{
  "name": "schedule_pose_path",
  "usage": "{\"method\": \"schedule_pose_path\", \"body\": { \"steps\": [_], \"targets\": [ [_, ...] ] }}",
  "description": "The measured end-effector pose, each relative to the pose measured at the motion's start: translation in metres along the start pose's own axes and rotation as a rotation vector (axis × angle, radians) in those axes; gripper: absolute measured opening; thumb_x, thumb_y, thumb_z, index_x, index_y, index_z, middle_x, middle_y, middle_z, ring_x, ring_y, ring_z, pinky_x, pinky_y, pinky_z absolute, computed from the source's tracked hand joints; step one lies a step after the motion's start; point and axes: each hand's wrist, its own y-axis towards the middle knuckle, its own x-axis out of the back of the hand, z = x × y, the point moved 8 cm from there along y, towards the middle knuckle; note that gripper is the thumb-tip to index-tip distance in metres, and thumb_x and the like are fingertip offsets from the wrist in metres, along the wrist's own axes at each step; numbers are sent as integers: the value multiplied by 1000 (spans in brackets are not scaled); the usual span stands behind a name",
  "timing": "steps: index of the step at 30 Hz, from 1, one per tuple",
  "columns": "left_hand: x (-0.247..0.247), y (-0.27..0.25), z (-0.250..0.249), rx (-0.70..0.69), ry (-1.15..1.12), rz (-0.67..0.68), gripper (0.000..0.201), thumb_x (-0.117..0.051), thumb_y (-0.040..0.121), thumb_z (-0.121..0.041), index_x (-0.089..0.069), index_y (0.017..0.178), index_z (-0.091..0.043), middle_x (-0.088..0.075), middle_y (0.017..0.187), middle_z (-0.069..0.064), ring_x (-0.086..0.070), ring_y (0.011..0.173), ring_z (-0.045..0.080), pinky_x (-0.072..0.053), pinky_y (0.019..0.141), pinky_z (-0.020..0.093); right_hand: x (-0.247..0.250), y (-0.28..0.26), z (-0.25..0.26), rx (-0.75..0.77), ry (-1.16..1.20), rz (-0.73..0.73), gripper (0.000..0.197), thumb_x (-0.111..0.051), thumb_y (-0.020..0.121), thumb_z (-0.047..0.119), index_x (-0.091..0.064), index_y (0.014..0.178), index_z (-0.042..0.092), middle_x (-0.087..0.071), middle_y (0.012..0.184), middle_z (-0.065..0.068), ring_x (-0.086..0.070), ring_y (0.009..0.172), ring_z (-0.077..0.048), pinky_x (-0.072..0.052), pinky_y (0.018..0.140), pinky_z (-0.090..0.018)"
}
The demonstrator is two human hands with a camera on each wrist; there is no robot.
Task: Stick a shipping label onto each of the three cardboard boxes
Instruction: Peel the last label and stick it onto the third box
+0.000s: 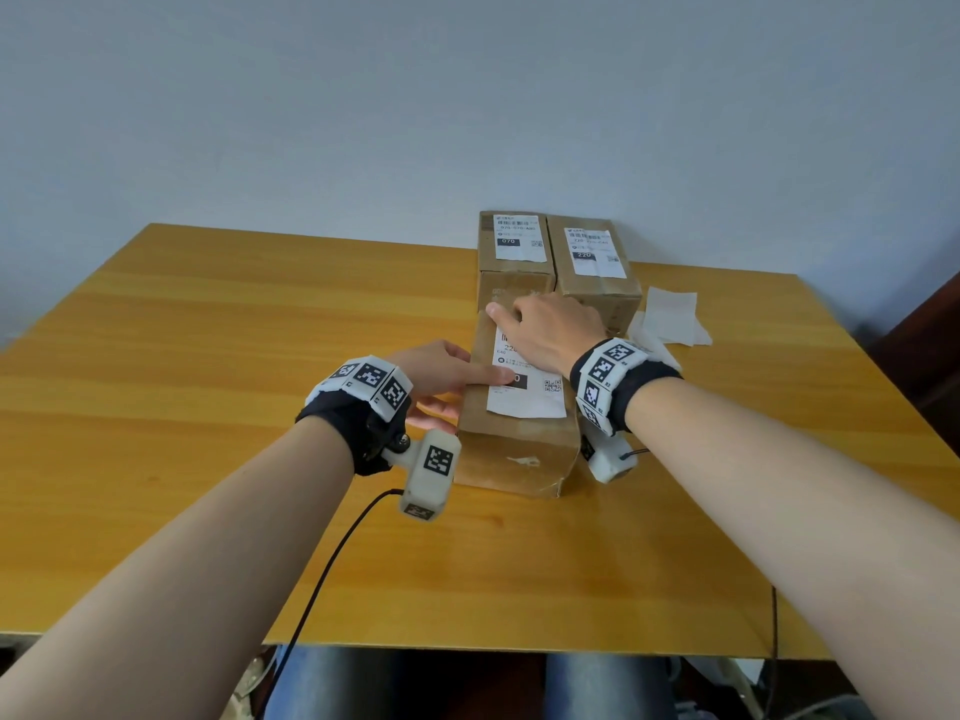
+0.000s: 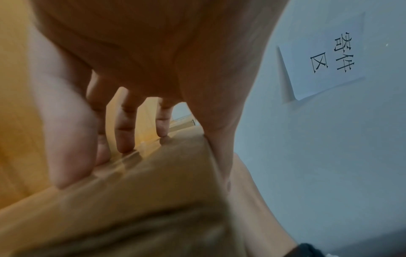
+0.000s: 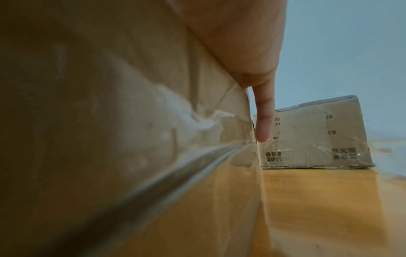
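Three brown cardboard boxes sit on the yellow wooden table (image 1: pixel 208 407), right of its middle. The near box (image 1: pixel 519 449) is taped and a bit battered, with a scuffed white patch on the face toward the person. On its top lies a white shipping label (image 1: pixel 527 402) with a black block and a square code printed on it. The box is longer than it is wide, and its long side runs straight away from the person toward the wall; the label lies the same way, with its print reading from the near end.

The left hand (image 1: pixel 441 376) holds the near box from the left: the thumb lies flat over the top onto the label's left edge, while the fingers (image 2: pixel 124 132) are spread straight against the side. The right hand (image 1: pixel 545 330) rests on the far half of the label, palm down with fingers stretched out flat, gripping nothing.

Behind it, the far left box (image 1: pixel 514 262) and the far right box (image 1: pixel 597 272) stand side by side, touching, each with its own label on top. Loose white backing paper (image 1: pixel 670 317) lies just right of them.

The left wrist camera alone shows a paper sign (image 2: pixel 325 57) with printed characters on the wall. The right wrist camera alone shows black printing on the near end of the far right box, and shiny tape along the near box's bottom edge.
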Motion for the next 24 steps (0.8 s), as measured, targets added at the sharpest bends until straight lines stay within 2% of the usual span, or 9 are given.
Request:
{"method": "schedule_pose_path", "body": {
  "steps": [4,5,7,9,13,18,21,24],
  "targets": [
    [-1,3,1,18,9,27,67,-89,69,-51,-53,120,-29,-77,103,-2,-76,83,18,-63,77,38,-1,7,-4,-12,32,-10,64,-23,102,67,-49,66,21,-59,70,0,-60,72,-26,-46,70,-40],
    [-1,4,0,21,12,35,68,-90,69,-50,-52,121,-29,-77,104,-1,-75,85,19,-63,80,39,-1,9,-5,-9,41,-15,67,-24,103,66,-51,66,18,-60,69,-1,-60,68,-26,-45,67,-38],
    [-2,7,-1,28,21,51,75,-92,67,-49,-49,125,-29,-76,107,0,-75,95,22,-60,90,45,-1,14,-6,5,50,-22,67,-26,103,65,-50,64,16,-59,65,-1,-58,63,-24,-41,61,-35],
    [-1,10,-1,35,21,63,79,-93,65,-47,-48,128,-28,-76,109,1,-74,102,24,-58,94,50,-1,19,-7,16,62,-26,67,-28,104,64,-48,62,16,-55,60,-1,-56,57,-23,-42,58,-33],
    [-2,14,-2,39,4,86,80,-93,66,-42,-46,130,-28,-76,109,4,-74,95,26,-58,90,54,-1,29,-11,19,99,-53,68,-33,103,62,-45,55,16,-46,51,0,-47,47,-22,-42,54,-32],
    [-5,15,-3,39,-13,117,76,-89,74,-38,-42,133,-27,-74,109,3,-72,84,22,-61,69,41,2,36,-13,39,134,-80,64,-39,105,55,-37,53,17,-32,49,1,-35,44,-21,-35,49,-29],
    [-6,16,-4,40,-14,127,75,-88,76,-37,-41,134,-27,-74,109,3,-72,87,23,-61,71,42,1,41,-14,56,154,-74,65,-43,105,53,-36,51,17,-31,47,1,-34,42,-21,-36,49,-30],
    [-5,17,-3,49,-21,127,77,-88,75,-36,-40,134,-28,-75,110,3,-73,92,24,-62,76,46,2,45,-16,91,206,-74,67,-48,106,49,-36,49,17,-31,45,0,-33,41,-20,-31,49,-29]
  ]
}}
